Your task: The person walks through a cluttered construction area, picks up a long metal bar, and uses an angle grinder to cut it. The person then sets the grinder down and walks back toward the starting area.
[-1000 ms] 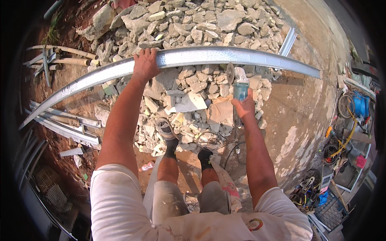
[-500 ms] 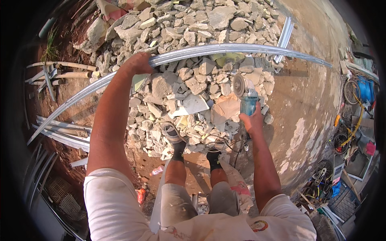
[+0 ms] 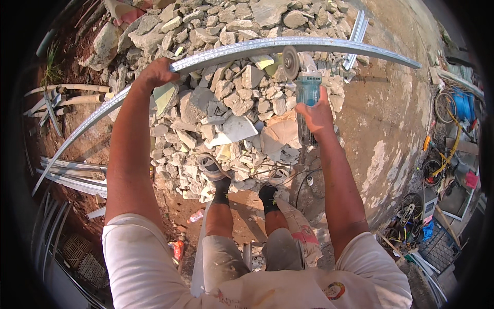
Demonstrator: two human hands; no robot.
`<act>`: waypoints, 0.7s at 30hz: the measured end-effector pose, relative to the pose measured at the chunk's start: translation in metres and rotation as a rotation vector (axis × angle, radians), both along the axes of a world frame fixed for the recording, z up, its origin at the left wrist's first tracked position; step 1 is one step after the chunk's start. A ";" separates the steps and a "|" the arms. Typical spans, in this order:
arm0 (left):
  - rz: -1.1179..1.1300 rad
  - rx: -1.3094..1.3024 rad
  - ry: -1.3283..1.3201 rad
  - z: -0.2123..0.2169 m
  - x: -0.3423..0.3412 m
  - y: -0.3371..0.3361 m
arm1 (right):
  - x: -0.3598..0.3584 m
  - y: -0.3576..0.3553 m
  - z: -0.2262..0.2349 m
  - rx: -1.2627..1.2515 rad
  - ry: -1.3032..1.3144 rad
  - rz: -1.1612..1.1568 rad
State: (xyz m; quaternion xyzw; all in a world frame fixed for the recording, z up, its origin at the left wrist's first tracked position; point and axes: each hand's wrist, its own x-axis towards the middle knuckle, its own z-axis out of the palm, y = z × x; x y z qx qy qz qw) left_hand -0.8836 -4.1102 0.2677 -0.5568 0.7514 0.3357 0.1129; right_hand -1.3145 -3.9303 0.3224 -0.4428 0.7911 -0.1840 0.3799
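Observation:
A long silvery metal channel (image 3: pixel 247 49) runs across the view at chest height, above a heap of broken stone. My left hand (image 3: pixel 156 73) grips it from below at its left part. My right hand (image 3: pixel 315 114) holds a teal angle grinder (image 3: pixel 307 88) upright. Its round cutting disc (image 3: pixel 290 62) sits right at the channel's lower edge, near the middle. The grinder's black cord (image 3: pixel 301 180) drops toward the ground by my feet.
A rubble pile (image 3: pixel 231 103) of grey and beige stones lies under the channel, with my feet at its near edge. More metal profiles (image 3: pixel 72 177) lie on the left and one strip (image 3: pixel 356 36) at the upper right. Tools, cables and crates (image 3: pixel 447 170) crowd the right side.
My right hand has raised the grinder from beside the rubble up to the channel, so the disc now meets its edge. My left hand has kept its grip on the channel.

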 end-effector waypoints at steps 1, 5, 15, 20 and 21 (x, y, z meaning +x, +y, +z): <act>0.004 -0.018 0.013 0.001 0.000 0.002 | 0.002 -0.006 0.001 -0.021 0.002 0.004; -0.003 -0.017 -0.033 0.003 -0.006 0.000 | 0.000 -0.018 -0.018 -0.120 -0.253 -0.069; 0.026 -0.018 -0.159 -0.004 -0.009 0.004 | 0.004 -0.027 -0.022 -0.075 -0.164 -0.062; 0.033 -0.034 -0.165 -0.005 -0.006 0.005 | 0.009 -0.031 -0.015 -0.072 -0.207 -0.083; 0.022 -0.027 -0.150 -0.001 -0.009 0.005 | 0.008 -0.030 -0.016 -0.078 -0.207 -0.085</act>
